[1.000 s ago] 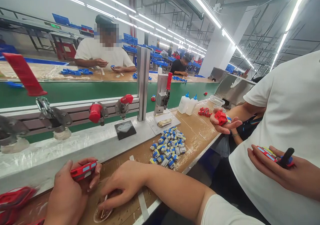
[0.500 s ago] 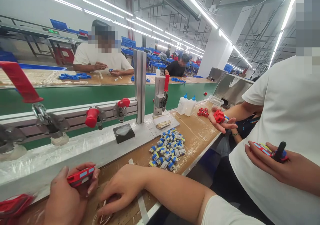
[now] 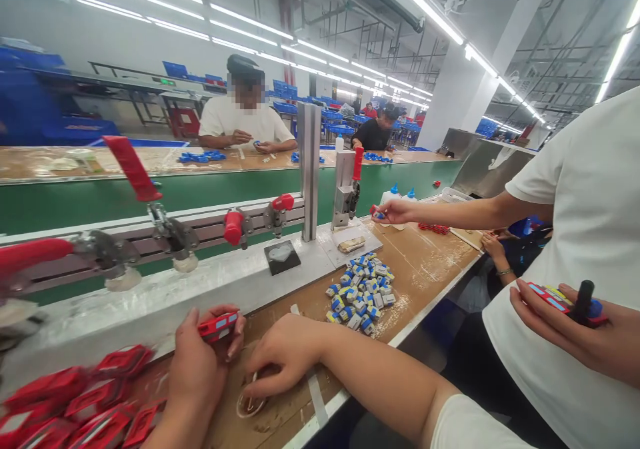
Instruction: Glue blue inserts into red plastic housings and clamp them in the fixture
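Two hands work low at the worktop (image 3: 430, 262): the left hand (image 3: 197, 362) grips a glossy red plastic shell (image 3: 218, 324), the right hand (image 3: 285, 362) pinches into a small round dish (image 3: 249, 404). Since a moment ago a co-worker's arm (image 3: 450, 212) has stretched out over the worktop — beyond the heap of blocky blue-and-grey parts (image 3: 361, 292) — while more red shells (image 3: 75, 402) now show at the left.

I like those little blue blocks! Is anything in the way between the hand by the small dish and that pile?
Nothing visible stands in the way. The right hand rests its fingers on the small round dish, and only bare brown bench top lies between it and the pile of blue blocks. The left hand holds a red toy piece.
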`<state>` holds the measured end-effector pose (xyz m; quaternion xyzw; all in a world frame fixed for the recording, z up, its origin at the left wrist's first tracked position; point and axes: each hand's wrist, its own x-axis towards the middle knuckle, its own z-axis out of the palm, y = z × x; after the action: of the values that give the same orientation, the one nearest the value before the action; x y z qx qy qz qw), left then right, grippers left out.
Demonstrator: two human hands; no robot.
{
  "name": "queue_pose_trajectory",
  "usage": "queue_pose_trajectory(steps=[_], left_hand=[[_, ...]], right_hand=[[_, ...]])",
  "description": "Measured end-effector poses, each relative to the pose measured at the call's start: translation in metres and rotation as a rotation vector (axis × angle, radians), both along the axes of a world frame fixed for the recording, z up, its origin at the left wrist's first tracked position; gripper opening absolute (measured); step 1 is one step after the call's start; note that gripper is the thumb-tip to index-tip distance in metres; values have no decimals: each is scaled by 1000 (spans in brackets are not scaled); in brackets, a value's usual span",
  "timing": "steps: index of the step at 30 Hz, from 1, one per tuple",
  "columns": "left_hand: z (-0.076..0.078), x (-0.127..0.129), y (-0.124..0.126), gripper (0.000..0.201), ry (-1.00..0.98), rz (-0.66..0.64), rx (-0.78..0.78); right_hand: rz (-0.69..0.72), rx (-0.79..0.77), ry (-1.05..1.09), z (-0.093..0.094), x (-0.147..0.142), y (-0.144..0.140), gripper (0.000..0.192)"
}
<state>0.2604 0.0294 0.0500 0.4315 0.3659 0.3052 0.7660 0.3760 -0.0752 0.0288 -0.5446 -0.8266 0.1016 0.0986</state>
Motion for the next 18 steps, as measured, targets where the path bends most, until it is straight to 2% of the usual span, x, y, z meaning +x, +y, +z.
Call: queue_pose_trajectory(steps=[10, 14, 18], left_hand=[[-17, -3, 4, 31, -105, -16, 31], [-14, -3, 4, 25, -130, -2, 22], [-3, -4, -1, 18, -105, -5, 13]], right_hand=[[28, 97, 39, -14, 2, 1, 43], [21, 90, 13, -13, 2, 1, 41], [7, 33, -4, -3, 0, 0, 39]])
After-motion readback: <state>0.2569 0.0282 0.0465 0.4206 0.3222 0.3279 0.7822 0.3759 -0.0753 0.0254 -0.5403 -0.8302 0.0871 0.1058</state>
